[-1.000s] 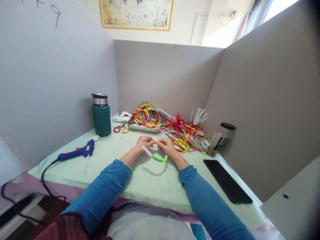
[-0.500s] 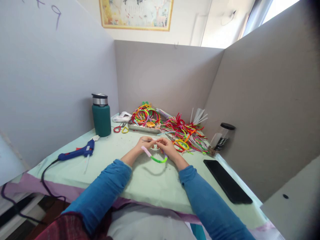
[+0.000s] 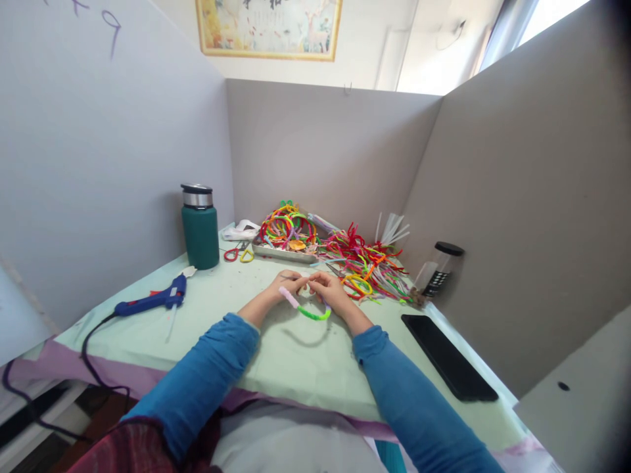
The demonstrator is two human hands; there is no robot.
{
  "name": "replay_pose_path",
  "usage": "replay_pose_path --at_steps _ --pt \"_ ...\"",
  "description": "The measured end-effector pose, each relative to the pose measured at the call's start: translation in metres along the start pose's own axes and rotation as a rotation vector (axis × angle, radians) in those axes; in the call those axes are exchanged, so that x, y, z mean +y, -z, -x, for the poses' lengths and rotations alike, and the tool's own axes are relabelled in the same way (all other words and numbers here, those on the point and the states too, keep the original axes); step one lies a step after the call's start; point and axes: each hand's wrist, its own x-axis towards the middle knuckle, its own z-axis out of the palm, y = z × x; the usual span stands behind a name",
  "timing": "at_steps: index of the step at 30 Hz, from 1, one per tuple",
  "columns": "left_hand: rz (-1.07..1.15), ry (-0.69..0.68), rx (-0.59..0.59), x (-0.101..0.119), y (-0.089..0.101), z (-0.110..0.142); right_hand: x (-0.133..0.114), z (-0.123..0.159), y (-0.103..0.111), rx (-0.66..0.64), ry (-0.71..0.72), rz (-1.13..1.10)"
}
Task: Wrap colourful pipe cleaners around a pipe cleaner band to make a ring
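Both my hands meet over the middle of the pale green table (image 3: 286, 358). My left hand (image 3: 282, 284) pinches the pink end of a curved hoop wrapped in pipe cleaner (image 3: 306, 311), pink on one side and green on the other. My right hand (image 3: 331, 290) is closed on the hoop's other end, and its fingertips touch those of the left. The hoop's arc hangs toward me just above the table. Both sleeves are blue.
A heap of coloured pipe cleaners (image 3: 367, 263) and a metal tray (image 3: 282, 252) of wrapped hoops lie behind my hands. At the left are a blue glue gun (image 3: 150, 301) with its cord, a green flask (image 3: 200, 226) and scissors (image 3: 239, 253). A black phone (image 3: 447, 357) and a dark-lidded jar (image 3: 440, 267) are at the right. Grey partitions enclose the desk.
My fingertips have drawn slightly closer together over the hoop. Nothing else has moved.
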Motion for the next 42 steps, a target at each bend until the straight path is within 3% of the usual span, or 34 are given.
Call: replay_pose_path --at_steps 6,10,18,23,31,36,42 --pt "0.115 0.025 -0.088 0.011 0.003 0.006 0.002 -0.001 0.002 0.043 -0.015 -0.093" --pt "0.113 0.053 -0.068 0.012 0.004 0.007 0.002 -0.001 0.002 0.044 -0.019 -0.121" --pt "-0.033 -0.212 0.019 -0.004 0.004 0.000 0.004 -0.002 0.004 0.023 -0.019 -0.203" --pt "-0.029 -0.250 0.051 -0.001 0.006 0.000 0.006 -0.004 0.005 -0.006 -0.031 -0.237" --pt "-0.026 -0.143 0.093 0.002 0.006 0.000 0.004 -0.002 0.005 -0.012 -0.032 -0.228" --pt "0.111 -0.050 -0.007 0.010 0.007 0.003 0.004 -0.001 0.004 -0.024 -0.014 -0.185" --pt "0.284 -0.120 -0.086 0.008 0.008 0.006 0.003 -0.001 0.004 -0.025 0.000 -0.178"
